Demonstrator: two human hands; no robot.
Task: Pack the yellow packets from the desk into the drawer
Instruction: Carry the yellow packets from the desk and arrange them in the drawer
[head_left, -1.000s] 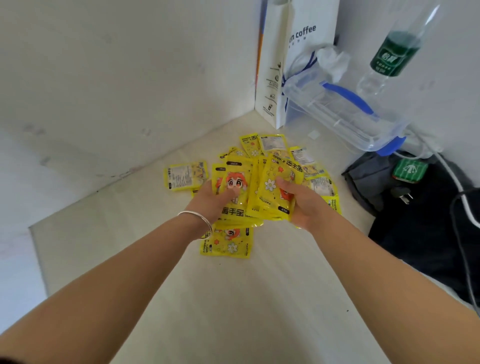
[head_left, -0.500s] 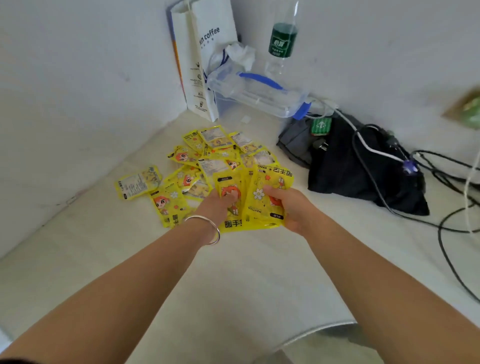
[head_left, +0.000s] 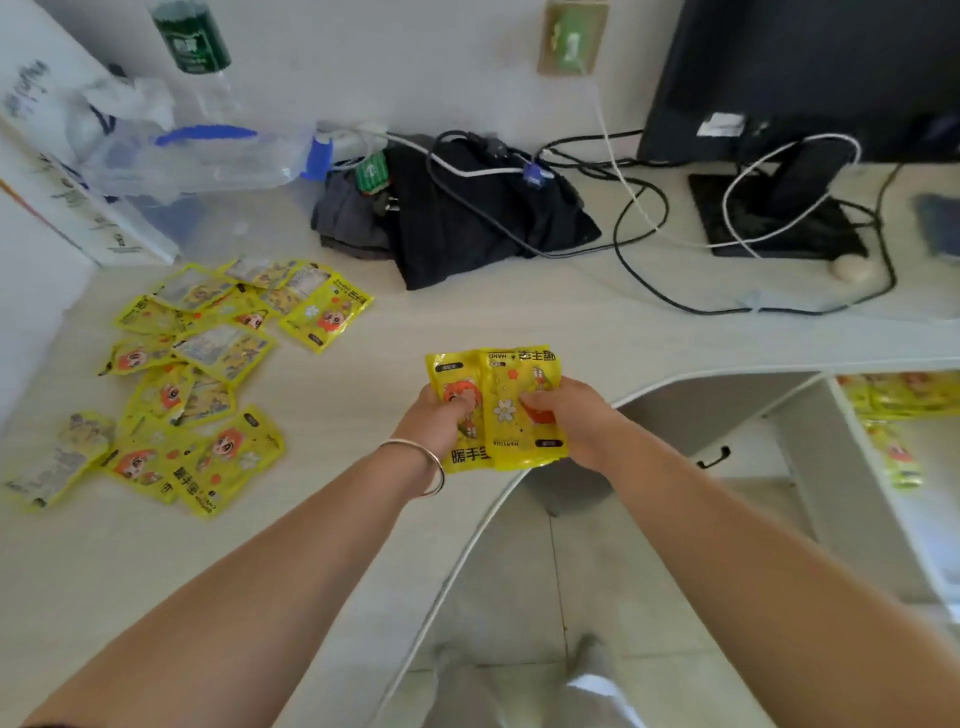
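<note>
Stretched both bare forearms forward from the bottom of the view, over the curved front edge of the table (head_left: 337, 545) and the tiled floor (head_left: 545, 571) beside it. Wore a silver bangle (head_left: 415, 470) on the left wrist. Clamped the left grip (head_left: 434, 415) on the left side of the held packets (head_left: 498, 379), with the thumb pressed on the printed front and the fingers curled behind. Clamped the right grip (head_left: 571, 421) on the right side of the same small stack, again with the thumb on top. Held that stack of at least two overlapped yellow packets clear of the table, just above its front edge, face up; could not tell the full count.

Saw the loose packets (head_left: 208, 374) lying flat on the table well to the left of both grips, scattered and overlapped, some face up and some back up. Saw the drawer (head_left: 831, 457) pulled open at the far right, below the table top, with stored packets (head_left: 904, 395) already inside.

Farther back, found a black cloth bundle (head_left: 467, 228) under a tangle of black and white cables (head_left: 639, 218), with a clear plastic box (head_left: 208, 161) with a blue handle to its left. Behind the box, made out a bottle (head_left: 192, 41) with a green label and a white paper bag (head_left: 57, 182) leaning at the left edge. At the far right, noted a dark monitor (head_left: 805, 78) on its stand and a wall socket (head_left: 571, 36) above the cables
</note>
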